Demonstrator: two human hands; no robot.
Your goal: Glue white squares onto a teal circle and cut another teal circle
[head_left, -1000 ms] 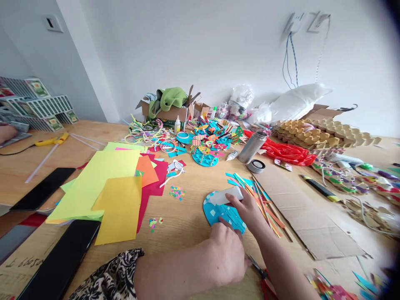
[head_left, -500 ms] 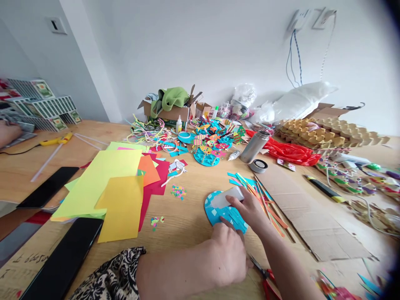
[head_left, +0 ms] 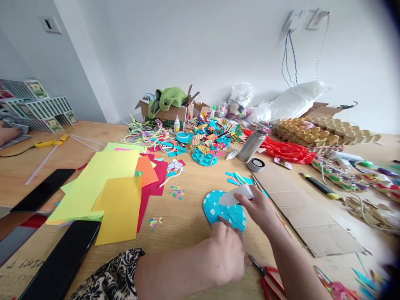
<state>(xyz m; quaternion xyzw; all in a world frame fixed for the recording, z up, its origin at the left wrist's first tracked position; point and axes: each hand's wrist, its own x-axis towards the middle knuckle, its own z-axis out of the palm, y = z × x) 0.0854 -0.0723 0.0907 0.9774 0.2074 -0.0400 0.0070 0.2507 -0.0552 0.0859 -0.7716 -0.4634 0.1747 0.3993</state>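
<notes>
A round blue disc (head_left: 215, 206) dotted with pale patches lies on the wooden table in front of me. My left hand (head_left: 228, 250) is at its near edge, with fingers curled and a fingertip on the disc; its thumb is hidden. Between the fingers of my right hand (head_left: 261, 204) is a white glue bottle (head_left: 236, 196), tilted with its narrow end down over the disc. Scissors with red handles (head_left: 265, 273) lie to the right of my left hand. Thin paper strips (head_left: 239, 178) are behind my right hand.
Coloured paper sheets (head_left: 117, 166) and a phone (head_left: 62, 258) are at left. A cardboard sheet (head_left: 300, 208) lies at right. Behind stand a metal bottle (head_left: 251, 146) and a tape roll (head_left: 257, 164). Another person's hand (head_left: 9, 134) shows at far left.
My right hand has moved the glue bottle slightly right over the disc, now covering more of the strips. My left hand stays at the disc's near edge. The whole view has shifted a little.
</notes>
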